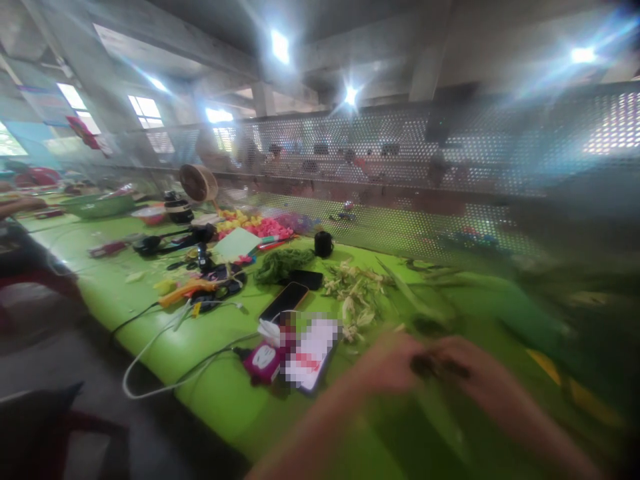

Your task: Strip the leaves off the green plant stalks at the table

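My left hand (387, 363) and my right hand (475, 373) meet low at the centre right, above the bright green table (220, 393). Both are smeared by motion. Between them is a small dark piece (435, 365) that both seem to pinch; I cannot make out what it is. A pile of pale and green leaf-like scraps (355, 293) lies just beyond the hands. To the left of my left hand lie a phone with a lit screen (313, 353) and a pink gadget (264, 361) with a white cable.
A dark phone (285, 300), a green bundle (283, 261), a black cup (323, 243), an orange tool (187, 291), scissors and coloured flower pieces (260, 225) crowd the table's left. A perforated metal screen (400, 160) stands behind. Another person's hand (23, 203) shows at far left.
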Demonstrator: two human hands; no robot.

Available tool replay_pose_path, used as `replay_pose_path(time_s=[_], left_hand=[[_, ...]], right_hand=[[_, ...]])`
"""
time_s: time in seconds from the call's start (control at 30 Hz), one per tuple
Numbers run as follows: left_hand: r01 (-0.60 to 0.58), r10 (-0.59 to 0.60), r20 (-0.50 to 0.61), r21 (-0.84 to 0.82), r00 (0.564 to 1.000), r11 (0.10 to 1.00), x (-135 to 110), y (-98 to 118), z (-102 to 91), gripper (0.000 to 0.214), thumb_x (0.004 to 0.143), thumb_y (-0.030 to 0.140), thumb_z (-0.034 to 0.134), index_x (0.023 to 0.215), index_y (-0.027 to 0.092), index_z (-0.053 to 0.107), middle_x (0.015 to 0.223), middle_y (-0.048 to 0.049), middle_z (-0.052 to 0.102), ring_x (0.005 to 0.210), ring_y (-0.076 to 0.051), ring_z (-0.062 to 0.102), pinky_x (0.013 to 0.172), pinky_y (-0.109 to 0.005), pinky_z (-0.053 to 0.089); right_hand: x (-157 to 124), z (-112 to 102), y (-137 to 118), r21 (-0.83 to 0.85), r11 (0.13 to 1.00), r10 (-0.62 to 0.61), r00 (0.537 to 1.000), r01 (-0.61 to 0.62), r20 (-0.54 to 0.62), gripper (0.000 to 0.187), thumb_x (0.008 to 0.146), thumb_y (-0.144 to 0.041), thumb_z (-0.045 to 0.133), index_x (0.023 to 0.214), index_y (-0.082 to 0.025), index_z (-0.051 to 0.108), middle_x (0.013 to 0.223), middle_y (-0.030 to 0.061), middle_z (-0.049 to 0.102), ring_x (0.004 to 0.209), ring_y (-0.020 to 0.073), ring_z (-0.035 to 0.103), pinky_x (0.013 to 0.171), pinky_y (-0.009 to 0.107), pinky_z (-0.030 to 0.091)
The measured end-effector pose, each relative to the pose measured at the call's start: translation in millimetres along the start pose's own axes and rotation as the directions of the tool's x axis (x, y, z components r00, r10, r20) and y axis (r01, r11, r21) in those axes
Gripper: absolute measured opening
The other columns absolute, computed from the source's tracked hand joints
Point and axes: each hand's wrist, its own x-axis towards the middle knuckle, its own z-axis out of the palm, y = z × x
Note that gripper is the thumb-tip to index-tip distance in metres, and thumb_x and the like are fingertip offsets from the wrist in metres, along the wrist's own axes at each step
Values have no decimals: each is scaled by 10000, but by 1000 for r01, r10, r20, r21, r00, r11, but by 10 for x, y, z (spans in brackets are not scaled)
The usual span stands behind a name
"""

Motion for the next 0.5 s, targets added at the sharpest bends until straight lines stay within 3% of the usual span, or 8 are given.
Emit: replay_pose_path(time_s=[0.2,0.33,0.5], left_hand=[[43,-44,35,17,998,999,8,-11,15,63,632,194,638,625,162,584,626,8,571,603,-119,505,546,-224,350],[19,-19,-4,51,1000,999,27,-13,-3,94,638,201,626,604,158,549,614,11,553,586,-115,495,515,-221,318],[83,-82,-48,11,995,996,31,-4,-38,123,657,250,631,615,159,561,596,20,545,585,-112,492,509,-219,312]], right_hand=[[10,49,-66,-48,999,21,998,-24,-65,191,891,-348,492,885,-264,664,981,45,663,908,213,609,814,339,467],[33,71,-40,-39,999,17,996,-20,-85,229,880,-402,501,849,-249,668,942,49,665,876,216,617,773,331,479],[50,99,-23,57,996,84,980,-74,-182,276,848,-480,532,839,-243,673,977,60,675,902,233,625,796,342,489]])
